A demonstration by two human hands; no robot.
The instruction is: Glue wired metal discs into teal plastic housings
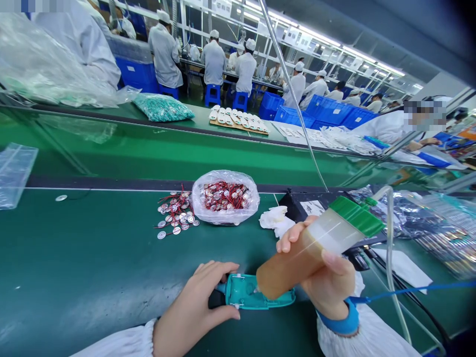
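My left hand (203,300) holds a teal plastic housing half (241,292) by its left end, thumb below and fingers above. The housing lies on the green work surface with its hollow side up, and a dark part shows at its left end. In my right hand (330,282) is a dispensing syringe (290,263) with amber-brown contents and a green cap, its clear hose running off to the right. The syringe is tilted, with its narrow tip down inside the housing; whether the tip touches it, I cannot tell. A blue wrist strap (340,322) circles my right wrist.
A plastic bag of wired metal discs (225,218) stands at the back, beside a loose pile of such discs (176,218). Crumpled white tissue (277,220) lies near a black box (292,206). Wrapped parts (446,233) fill the right. People work beyond the raised shelf.
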